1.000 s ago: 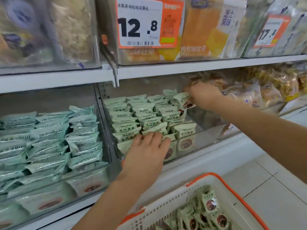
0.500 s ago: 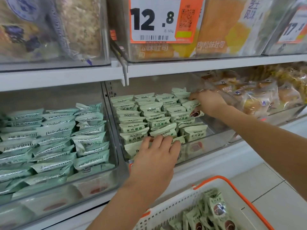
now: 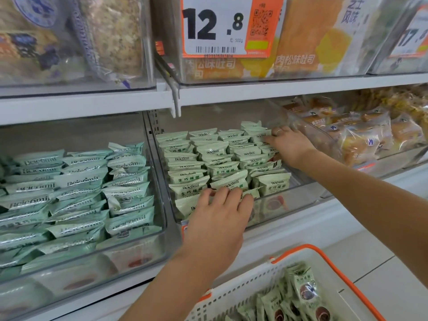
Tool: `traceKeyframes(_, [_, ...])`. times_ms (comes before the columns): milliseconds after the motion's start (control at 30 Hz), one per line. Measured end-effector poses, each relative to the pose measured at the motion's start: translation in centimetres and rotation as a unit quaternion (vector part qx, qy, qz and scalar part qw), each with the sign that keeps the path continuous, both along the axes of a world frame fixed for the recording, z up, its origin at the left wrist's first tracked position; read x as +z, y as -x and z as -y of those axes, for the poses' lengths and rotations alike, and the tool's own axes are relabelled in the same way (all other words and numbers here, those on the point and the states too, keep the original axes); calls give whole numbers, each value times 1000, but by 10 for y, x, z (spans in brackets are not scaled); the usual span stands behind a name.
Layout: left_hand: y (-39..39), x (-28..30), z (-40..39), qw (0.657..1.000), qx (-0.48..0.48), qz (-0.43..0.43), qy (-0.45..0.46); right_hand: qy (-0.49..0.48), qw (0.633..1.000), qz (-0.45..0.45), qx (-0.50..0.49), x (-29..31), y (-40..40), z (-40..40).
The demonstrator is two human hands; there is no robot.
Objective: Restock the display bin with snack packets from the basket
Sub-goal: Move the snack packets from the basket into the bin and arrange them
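Clear plastic display bin (image 3: 170,200), middle position on the lower shelf (image 3: 289,230), holds pale green snack packets (image 3: 222,158) standing in rows front to back, brand lettering facing up and forward. Left hand (image 3: 217,225) reaches over the bin's front wall; its fingers are extended and lie on the front-row packets, pressing against them rather than curling round any 1 of them. Right hand (image 3: 288,144) is at the rear right of the same bin, fingers bent onto the back-row packets; whether it pinches a packet or only pushes against the row cannot be told from this view. A ring shows on 1 finger of that hand.

White basket (image 3: 245,290) with orange rim sits below the shelf at lower right, near the left forearm. More green packets (image 3: 301,290) lie loose inside it, some showing a brown round picture.

Neighbouring bin on the left (image 3: 129,256) is filled with bluish-green packets of the same brand. Bin on the right (image 3: 393,156) contains wrapped bread items. Upper shelf carries larger bins of bagged goods; a white and orange price tag (image 3: 222,26) on the centre 1 reads 12.8. A 2nd tag (image 3: 412,35) at far right is partly cut off.
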State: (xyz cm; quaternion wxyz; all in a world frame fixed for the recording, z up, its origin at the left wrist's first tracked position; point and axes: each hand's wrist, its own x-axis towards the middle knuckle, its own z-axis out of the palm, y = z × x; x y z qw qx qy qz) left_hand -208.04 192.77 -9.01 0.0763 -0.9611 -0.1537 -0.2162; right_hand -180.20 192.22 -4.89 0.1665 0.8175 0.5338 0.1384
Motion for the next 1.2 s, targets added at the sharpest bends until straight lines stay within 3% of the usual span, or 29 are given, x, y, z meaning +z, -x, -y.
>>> traceKeyframes(200, [1, -4, -3, 1000, -4, 11, -14, -131, 987, -95, -23, 3, 2, 17])
traceKeyframes(500, [2, 0, 0, 1000, 6, 3, -8, -100, 976, -182, -67, -8, 6, 26])
traceKeyframes(633, [6, -1, 0, 999, -13, 29, -31, -174, 964, -189, -74, 4, 19, 42])
traceKeyframes(700, [9, 0, 5, 995, -48, 78, -48, -291, 935, -194, -52, 11, 36, 60])
traceKeyframes(800, [16, -2, 22, 982, -110, 140, -67, -483, 853, -199, 2, 6, 75, 104])
traceKeyframes(933, [33, -44, 53, 981, -180, 54, -47, -592, 763, -258, -30, -52, 133, 166])
traceKeyframes(1033, [52, -84, 71, 977, -178, -112, 38, -506, 764, -376, -137, -136, 174, 203])
traceKeyframes(1100, [67, -118, 78, 963, -118, -220, 104, -372, 791, -440, -205, -191, 199, 224])
traceKeyframes(1200, [98, -178, 90, 930, -13, -298, 214, -201, 775, -535, -270, -253, 234, 244])
